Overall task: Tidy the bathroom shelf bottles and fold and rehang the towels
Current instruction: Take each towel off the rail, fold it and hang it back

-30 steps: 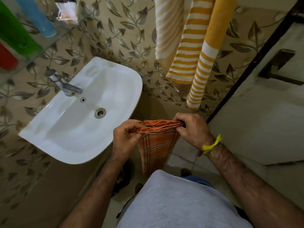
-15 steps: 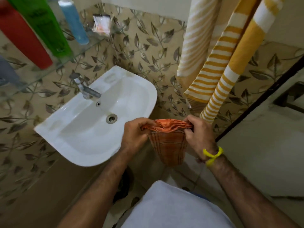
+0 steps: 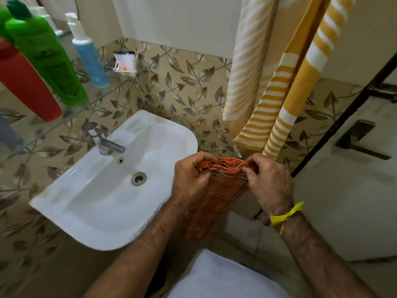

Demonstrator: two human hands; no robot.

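An orange checked towel [image 3: 217,198], folded into several layers, hangs between my hands just right of the sink. My left hand [image 3: 190,179] pinches the left end of its folded top edge. My right hand [image 3: 266,179] pinches the right end. On the glass shelf [image 3: 111,89] at upper left stand a red bottle [image 3: 25,82], a green bottle [image 3: 45,54] and a blue-and-white bottle [image 3: 88,52]. A small sachet [image 3: 124,61] sits at the shelf's right end. Yellow-and-white striped towels [image 3: 277,82] hang on the wall above my hands.
A white sink [image 3: 103,201] with a metal tap [image 3: 107,143] juts out below the shelf. A door with a dark frame [image 3: 343,117] and a handle [image 3: 361,140] stands at the right. Part of a grey bottle [image 3: 8,134] shows at the far left edge.
My view has tilted upward, bringing more of the shelf and bottles into sight. Both hands keep hold of the orange towel and have drawn slightly closer together along its top edge.
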